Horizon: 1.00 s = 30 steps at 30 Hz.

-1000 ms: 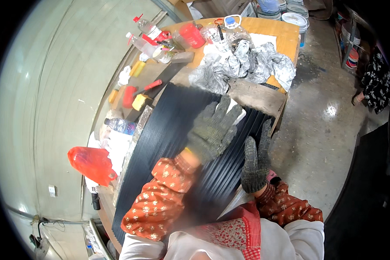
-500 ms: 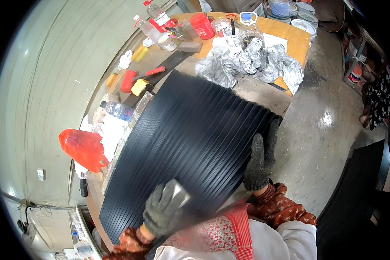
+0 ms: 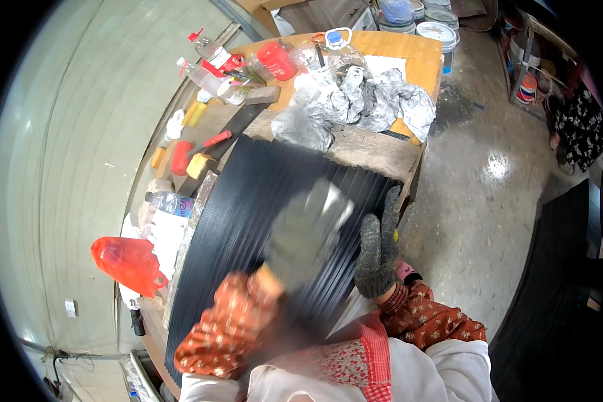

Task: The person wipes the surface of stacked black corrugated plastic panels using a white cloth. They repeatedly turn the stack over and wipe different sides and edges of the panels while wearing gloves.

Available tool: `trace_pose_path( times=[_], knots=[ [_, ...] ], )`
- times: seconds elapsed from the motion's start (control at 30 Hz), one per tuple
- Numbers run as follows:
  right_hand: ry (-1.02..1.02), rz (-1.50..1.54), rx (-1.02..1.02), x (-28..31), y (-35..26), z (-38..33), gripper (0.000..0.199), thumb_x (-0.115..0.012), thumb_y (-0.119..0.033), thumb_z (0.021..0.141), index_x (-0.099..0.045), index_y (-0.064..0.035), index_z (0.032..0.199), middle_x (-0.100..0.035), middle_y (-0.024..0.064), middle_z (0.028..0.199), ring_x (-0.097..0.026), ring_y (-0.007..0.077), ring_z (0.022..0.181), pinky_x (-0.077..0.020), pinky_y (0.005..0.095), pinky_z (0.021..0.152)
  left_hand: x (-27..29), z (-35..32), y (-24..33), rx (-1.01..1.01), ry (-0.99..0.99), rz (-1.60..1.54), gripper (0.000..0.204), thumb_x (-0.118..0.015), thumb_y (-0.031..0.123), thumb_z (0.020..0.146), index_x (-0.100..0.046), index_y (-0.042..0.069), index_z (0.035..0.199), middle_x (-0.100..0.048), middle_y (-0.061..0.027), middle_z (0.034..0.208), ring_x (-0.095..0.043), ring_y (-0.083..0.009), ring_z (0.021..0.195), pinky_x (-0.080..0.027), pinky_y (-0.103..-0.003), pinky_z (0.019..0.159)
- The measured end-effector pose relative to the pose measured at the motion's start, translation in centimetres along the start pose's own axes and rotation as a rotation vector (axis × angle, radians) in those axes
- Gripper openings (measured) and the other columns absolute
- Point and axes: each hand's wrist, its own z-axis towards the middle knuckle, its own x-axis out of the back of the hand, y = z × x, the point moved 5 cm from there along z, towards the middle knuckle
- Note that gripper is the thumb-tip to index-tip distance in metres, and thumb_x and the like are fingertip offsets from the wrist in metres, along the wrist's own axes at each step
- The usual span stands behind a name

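Observation:
A black ribbed panel (image 3: 224, 221) lies on the worktable in front of me, its grooves running lengthwise. My left hand (image 3: 305, 234), in a dark grey knitted glove, is over the panel's middle and smeared by motion. At its fingers shows a pale flat pad (image 3: 338, 204), apparently gripped against the ribs; its exact kind is too blurred to tell. My right hand (image 3: 376, 258), gloved alike, lies along the panel's right edge with fingers stretched and thumb apart.
Crumpled grey plastic sheeting (image 3: 365, 104) lies beyond the panel. To the left are a red-headed mallet (image 3: 181, 158), a yellow block (image 3: 197, 165), a lying bottle (image 3: 169, 202) and a red bag (image 3: 127, 262). Bottles and a red jar (image 3: 277, 61) stand at the far end. Buckets (image 3: 437, 37) stand behind.
My left hand has swept forward and right along the panel, from its near end to the middle. The right hand stays on the edge. The whole view has shifted somewhat.

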Motion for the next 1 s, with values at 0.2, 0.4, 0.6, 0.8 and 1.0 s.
trace_pose_path(
  times=[0.2, 0.4, 0.6, 0.8, 1.0],
  knots=[
    [0.232, 0.691, -0.218, -1.6, 1.4, -0.8, 0.057, -0.055, -0.003, 0.101, -0.033, 0.0018, 0.153, -0.047, 0.012, 0.137, -0.049, 0.0177, 0.126, -0.0429, 0.0314, 0.106, 4.5, -21.8, 5.7, 0.238, -0.134, -0.149, 0.046, -0.062, 0.027, 0.089, -0.058, 0.004, 0.128, -0.052, -0.0309, 0.132, -0.058, -0.049, 0.103, -0.052, -0.057, 0.077],
    [0.294, 1.027, -0.491, -3.1, 7.0, -1.8, 0.05, -0.058, -0.004, 0.1, -0.04, 0.0026, 0.146, -0.052, 0.0131, 0.137, -0.054, 0.0222, 0.123, -0.0457, 0.034, 0.106, 4.9, -30.3, 8.3, 0.345, -0.1, -0.039, 0.056, -0.065, 0.032, 0.083, -0.057, 0.014, 0.136, -0.049, -0.0247, 0.143, -0.053, -0.0497, 0.117, -0.049, -0.061, 0.091],
    [-0.014, 0.973, -0.423, -2.0, 9.8, -2.3, 0.046, -0.061, -0.004, 0.098, -0.046, 0.0039, 0.141, -0.058, 0.0138, 0.135, -0.059, 0.0247, 0.12, -0.0488, 0.0364, 0.105, 2.7, -11.3, 3.9, 0.075, 0.079, -0.088, 0.052, -0.056, 0.026, 0.092, -0.054, 0.007, 0.14, -0.049, -0.0284, 0.142, -0.053, -0.0502, 0.12, -0.048, -0.058, 0.097],
    [-0.559, 0.558, -0.383, 1.1, 1.3, -0.1, 0.048, -0.07, -0.008, 0.092, -0.05, 0.0057, 0.135, -0.063, 0.0115, 0.123, -0.06, 0.0177, 0.111, -0.053, 0.0352, 0.096, -1.6, 3.2, -0.2, 0.056, 0.124, 0.058, 0.052, -0.055, 0.025, 0.092, -0.052, 0.016, 0.143, -0.046, -0.0202, 0.149, -0.05, -0.0421, 0.124, -0.045, -0.052, 0.101],
    [-0.858, 0.476, -0.499, 1.4, 3.0, 0.5, 0.063, -0.084, -0.015, 0.081, -0.053, 0.0017, 0.134, -0.065, 0.0095, 0.12, -0.06, 0.0187, 0.108, -0.0502, 0.0349, 0.098, -0.6, 1.8, 1.5, 0.115, 0.051, 0.036, 0.052, -0.058, 0.027, 0.092, -0.052, 0.016, 0.142, -0.046, -0.0207, 0.147, -0.048, -0.0404, 0.128, -0.043, -0.051, 0.105]
  ],
)
